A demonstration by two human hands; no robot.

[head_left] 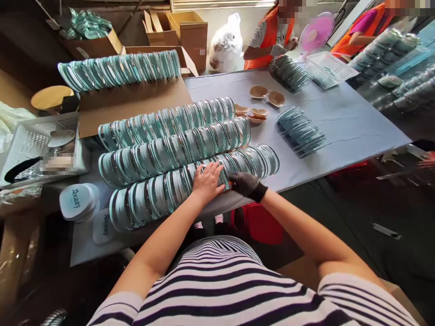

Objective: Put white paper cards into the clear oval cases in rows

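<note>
In front of me a long row of clear, teal-tinted plastic cases [152,199] stands on edge, packed face to face. My left hand [208,182] is bare and lies on top of this row, fingers stretched out. Close beside it, at the row's near side, is my right hand [245,184] in a dark striped glove. Its fingers are bent together against the cases, and whatever they pinch is hidden. Directly behind runs a second row of cases [176,149], with a third row of cases [163,118] beyond it.
Another row [118,70] rests on a cardboard box [136,99]. Tan cups [258,92] and a short stack of cases [301,131] lie on the table [356,122]. Left are a white basket [25,140] and lettered lids [79,201]. A co-worker [268,40] handles things across the table.
</note>
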